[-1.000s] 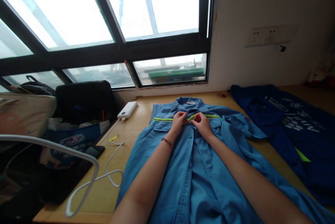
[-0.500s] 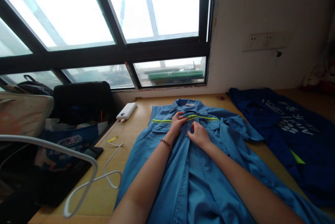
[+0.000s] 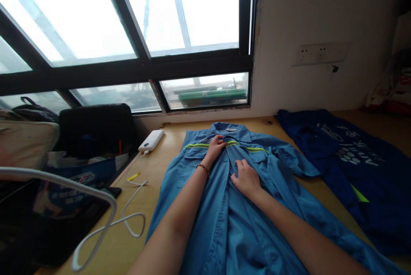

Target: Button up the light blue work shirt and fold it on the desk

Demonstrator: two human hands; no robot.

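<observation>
A light blue work shirt [image 3: 244, 219] with a yellow-green reflective stripe lies face up on the wooden table [image 3: 157, 168], collar toward the window. My left hand [image 3: 215, 146] pinches the shirt's front placket just below the collar, at the stripe. My right hand [image 3: 245, 177] lies lower on the placket, fingers curled and pressing the cloth. A bead bracelet circles my left wrist.
A dark blue garment [image 3: 349, 168] with white print lies at the right. A white power bank [image 3: 150, 140] with a white cable [image 3: 128, 206] sits at the left by the window. Bags [image 3: 93, 129] and a white tube [image 3: 64, 189] crowd the left edge.
My right hand has slid down the shirt front, away from the stripe and toward me. My left hand has stayed near the collar. The view has shifted slightly.
</observation>
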